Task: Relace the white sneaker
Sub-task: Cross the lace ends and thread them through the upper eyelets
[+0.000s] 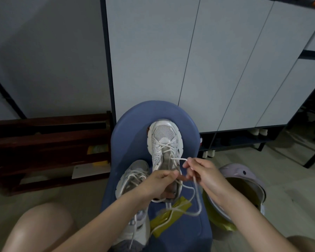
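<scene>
Nearest the person, two bare knees frame a blue stool, and a yellow-green wrapper lies on its near part with a loose run of white lace looping across it. A second sneaker, greyish and laced, rests along the stool's left edge. Above it the left hand is curled, thumb and fingers pinching one strand of the lace close to the shoe's throat, while the right hand pinches the other strand, drawn out sideways from an upper eyelet. The white sneaker stands toe-away near the stool's far edge, its lower eyelets already crossed and the top rows seemingly open. A lilac bin with a yellow liner sits on the floor beside the stool's right edge; beyond are white cabinet doors and a dark wooden rack. The risk from here seems to be uneven tension: a hard sideways tug could slide the unheld shoe towards the edge, or the trailing slack could catch on the wrapper and drag it.
</scene>
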